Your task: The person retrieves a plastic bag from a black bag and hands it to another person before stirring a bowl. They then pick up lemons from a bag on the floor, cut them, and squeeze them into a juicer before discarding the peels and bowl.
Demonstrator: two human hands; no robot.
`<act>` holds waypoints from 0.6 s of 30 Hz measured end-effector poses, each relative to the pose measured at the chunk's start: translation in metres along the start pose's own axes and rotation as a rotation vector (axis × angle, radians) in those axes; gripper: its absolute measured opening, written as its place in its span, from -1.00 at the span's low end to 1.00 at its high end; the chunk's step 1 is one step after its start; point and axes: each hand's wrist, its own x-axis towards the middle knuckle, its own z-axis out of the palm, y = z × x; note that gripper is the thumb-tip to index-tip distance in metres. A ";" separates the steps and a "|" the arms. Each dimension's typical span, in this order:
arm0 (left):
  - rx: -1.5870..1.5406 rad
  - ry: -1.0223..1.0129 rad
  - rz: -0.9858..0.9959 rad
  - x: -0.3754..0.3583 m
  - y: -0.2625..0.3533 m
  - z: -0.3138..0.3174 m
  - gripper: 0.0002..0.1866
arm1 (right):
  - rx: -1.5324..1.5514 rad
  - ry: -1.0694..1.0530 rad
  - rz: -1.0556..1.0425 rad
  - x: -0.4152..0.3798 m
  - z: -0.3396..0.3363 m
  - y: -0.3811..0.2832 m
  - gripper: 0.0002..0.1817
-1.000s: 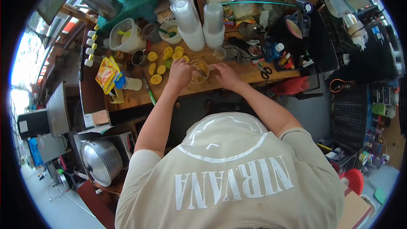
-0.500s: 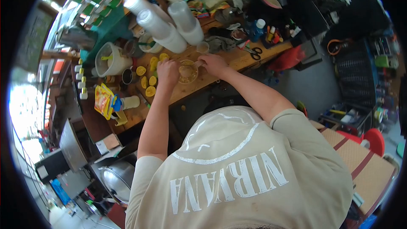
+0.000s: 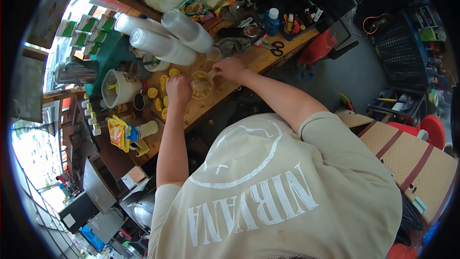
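A citrus juicer (image 3: 201, 88) of clear, yellowish plastic stands on the wooden table, wet pulp on its ridged cone. My right hand (image 3: 231, 70) is closed on the juicer's handle at its upper right. Just left of the juicer, my left hand (image 3: 178, 89) has its fingers curled downward among cut lemons; what is in them, if anything, is hidden. A lemon half (image 3: 174, 72) shows right beyond its fingertips. Another lemon half (image 3: 152, 92) lies farther left with several more around it.
Stacks of plastic cups (image 3: 165, 48) stand behind the lemons. A white bucket (image 3: 116, 91) and a dark cup (image 3: 139, 101) are at the left, near a yellow packet (image 3: 119, 133) and a jar (image 3: 147, 129). Scissors (image 3: 276, 48) lie at the right; a small clear cup (image 3: 213, 53) sits behind the juicer.
The whole view has shifted, so the table appears farther left. My right hand keeps its hold on the juicer handle. My left hand stays beside the juicer, with its fingers still curled.
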 end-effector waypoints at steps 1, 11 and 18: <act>0.021 -0.010 -0.056 0.004 0.001 -0.001 -0.74 | -0.012 -0.010 -0.004 0.001 -0.001 0.000 -0.78; -0.046 -0.055 0.043 0.000 -0.004 0.000 -0.72 | -0.074 0.043 -0.035 -0.003 0.007 0.006 -0.81; -0.017 0.022 0.041 0.007 -0.004 -0.002 -0.73 | -0.096 -0.009 -0.008 -0.012 -0.003 0.000 -0.80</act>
